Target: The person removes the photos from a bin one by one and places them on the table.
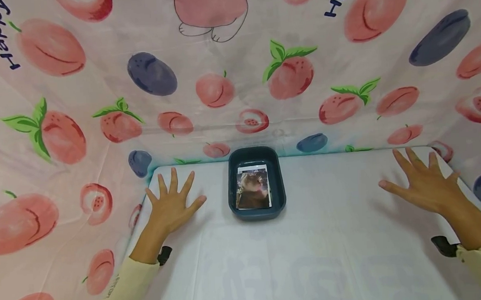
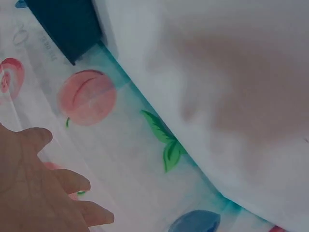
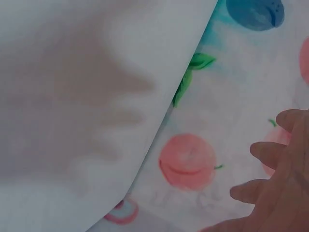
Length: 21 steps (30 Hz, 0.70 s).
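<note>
A dark blue-grey plastic tray (image 1: 257,215) stands at the middle of the table's far edge. Inside it lie picture cards or photos (image 1: 253,189), the top one dark brown with a small pink patch; how many is hidden. Left of the tray, my left hand (image 1: 171,209) hovers above the table with fingers spread and nothing in them. Over the table's right end, my right hand (image 1: 429,186) is spread the same way, also holding nothing. The left wrist view shows part of the tray (image 2: 67,26) beyond the left hand (image 2: 38,188). Only fingers (image 3: 265,152) and part of the right hand appear in the right wrist view.
A white table (image 1: 309,250) spreads below both hands, and their shadows fall on it. Fruit-printed cloth (image 1: 245,78) hangs behind the far edge and along both sides. A small black device (image 1: 445,246) is strapped at the right wrist, another (image 1: 164,255) at the left.
</note>
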Each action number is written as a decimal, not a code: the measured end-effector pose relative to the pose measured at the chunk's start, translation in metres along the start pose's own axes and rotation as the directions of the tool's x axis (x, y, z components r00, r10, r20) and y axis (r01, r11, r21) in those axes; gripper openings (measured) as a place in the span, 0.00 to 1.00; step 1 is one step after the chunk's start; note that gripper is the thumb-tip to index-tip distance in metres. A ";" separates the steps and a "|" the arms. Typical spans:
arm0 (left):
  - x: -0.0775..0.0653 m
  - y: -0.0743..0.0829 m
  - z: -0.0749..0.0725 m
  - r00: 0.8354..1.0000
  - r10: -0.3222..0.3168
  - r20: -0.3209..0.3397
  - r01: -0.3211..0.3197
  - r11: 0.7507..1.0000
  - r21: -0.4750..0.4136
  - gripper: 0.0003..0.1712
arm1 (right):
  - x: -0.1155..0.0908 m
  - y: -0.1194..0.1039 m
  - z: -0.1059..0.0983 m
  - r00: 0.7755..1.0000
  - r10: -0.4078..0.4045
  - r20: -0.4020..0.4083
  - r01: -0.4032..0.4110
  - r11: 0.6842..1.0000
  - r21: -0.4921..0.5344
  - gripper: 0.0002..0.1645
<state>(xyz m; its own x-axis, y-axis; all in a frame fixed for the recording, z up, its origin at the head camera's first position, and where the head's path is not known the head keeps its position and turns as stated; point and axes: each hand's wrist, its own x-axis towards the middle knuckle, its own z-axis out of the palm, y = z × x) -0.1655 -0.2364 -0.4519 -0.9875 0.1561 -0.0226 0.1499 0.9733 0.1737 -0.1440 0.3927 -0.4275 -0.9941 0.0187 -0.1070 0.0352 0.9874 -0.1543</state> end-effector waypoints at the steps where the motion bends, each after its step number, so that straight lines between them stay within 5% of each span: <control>1: 0.001 0.002 0.000 1.000 0.000 0.003 0.000 1.000 -0.022 0.52 | 0.002 -0.005 -0.001 1.000 -0.010 0.021 0.010 1.000 0.015 0.67; 7: 0.010 0.025 0.003 0.997 -0.010 0.070 0.025 0.978 -0.208 0.47 | 0.023 -0.049 -0.004 0.983 -0.147 0.105 0.134 0.984 0.120 0.62; 11: 0.017 0.043 0.008 0.994 -0.003 0.108 0.044 0.926 -0.374 0.45 | 0.039 -0.090 -0.005 0.966 -0.247 0.077 0.227 0.951 0.208 0.55; 17: 0.032 0.067 0.021 0.997 0.002 0.073 0.045 0.776 -0.629 0.42 | 0.068 -0.155 -0.002 0.923 -0.384 0.004 0.360 0.869 0.338 0.48; 21: 0.040 0.081 0.026 0.992 -0.078 0.104 0.130 0.657 -0.742 0.42 | 0.089 -0.194 0.002 0.901 -0.434 -0.002 0.391 0.809 0.439 0.44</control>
<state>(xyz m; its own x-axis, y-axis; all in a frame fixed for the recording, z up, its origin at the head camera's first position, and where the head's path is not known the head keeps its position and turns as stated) -0.1916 -0.1471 -0.4641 -0.9856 0.0968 -0.1387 -0.0659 0.5351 0.8422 -0.2388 0.2021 -0.4094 -0.9110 -0.4114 -0.0274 -0.3150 0.7374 -0.5976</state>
